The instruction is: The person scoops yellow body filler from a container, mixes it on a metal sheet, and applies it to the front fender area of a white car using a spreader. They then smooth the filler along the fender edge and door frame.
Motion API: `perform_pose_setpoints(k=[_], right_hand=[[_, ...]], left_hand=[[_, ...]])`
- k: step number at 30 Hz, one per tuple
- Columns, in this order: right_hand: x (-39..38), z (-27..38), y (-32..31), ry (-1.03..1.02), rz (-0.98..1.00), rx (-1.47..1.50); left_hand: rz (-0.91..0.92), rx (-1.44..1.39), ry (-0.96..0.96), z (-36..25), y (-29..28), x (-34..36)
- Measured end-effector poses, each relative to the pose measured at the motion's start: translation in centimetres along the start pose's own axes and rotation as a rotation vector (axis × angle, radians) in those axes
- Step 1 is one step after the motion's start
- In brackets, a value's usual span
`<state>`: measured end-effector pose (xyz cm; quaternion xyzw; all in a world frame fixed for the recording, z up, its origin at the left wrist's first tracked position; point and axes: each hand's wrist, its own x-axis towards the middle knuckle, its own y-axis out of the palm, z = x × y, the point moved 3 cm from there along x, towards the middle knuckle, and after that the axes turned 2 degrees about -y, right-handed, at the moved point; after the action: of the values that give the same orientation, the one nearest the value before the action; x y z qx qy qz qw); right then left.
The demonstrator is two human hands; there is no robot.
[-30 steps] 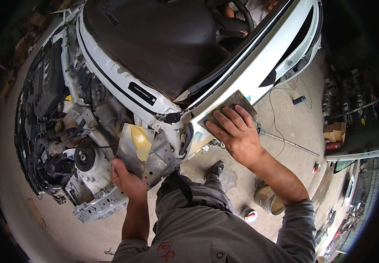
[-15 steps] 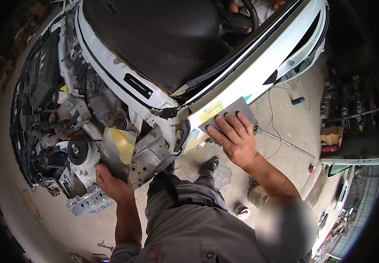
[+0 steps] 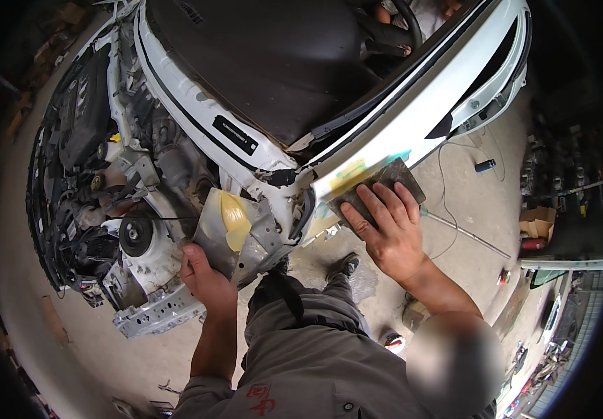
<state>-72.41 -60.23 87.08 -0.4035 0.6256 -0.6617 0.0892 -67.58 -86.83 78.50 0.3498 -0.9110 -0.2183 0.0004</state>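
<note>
My left hand grips the lower edge of a flat grey metal plate. On its face lies a smear of yellow putty. My right hand is closed on a dark, flat rectangular putty spreader, its fingers lying across the top. The spreader sits over the lower part of the white car pillar; whether its edge touches cannot be told. Just above the blade, the pillar bears a yellow putty patch and a bluish-green streak.
An exposed engine bay fills the left, with a strut mount beside the plate. Another person's hand shows by the steering wheel. A metal rod, a cable and a dark cylinder lie on the floor at right.
The plate and my left hand have moved right and slightly up, toward the pillar. The spreader has tilted and slid a little outward, baring more of the bluish-green streak. The whole view has shifted slightly.
</note>
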Motion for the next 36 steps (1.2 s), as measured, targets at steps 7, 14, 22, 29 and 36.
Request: perform_pose_setpoints(k=[7,14,22,29,36], right_hand=[[2.9,0.7,0.2,0.017,0.028,-0.021],[2.4,0.7,1.0,0.049,0.057,-0.01],[-0.7,0.9,3.1,0.027,-0.001,-0.031],[-5.5,0.2,6.2,-0.004,-0.004,0.009],[-0.8,0.5,0.4,0.056,-0.004,-0.001]], left_hand=[[0.062,-0.03,-0.008,-0.3,0.7,0.0],[0.051,-0.016,-0.014,-0.3,0.6,0.6],[0.013,-0.018,-0.037,0.0,-0.1,1.0],[0.033,0.021,0.003,0.0,0.8,1.0],[0.061,0.033,-0.001,0.5,1.5,0.5]])
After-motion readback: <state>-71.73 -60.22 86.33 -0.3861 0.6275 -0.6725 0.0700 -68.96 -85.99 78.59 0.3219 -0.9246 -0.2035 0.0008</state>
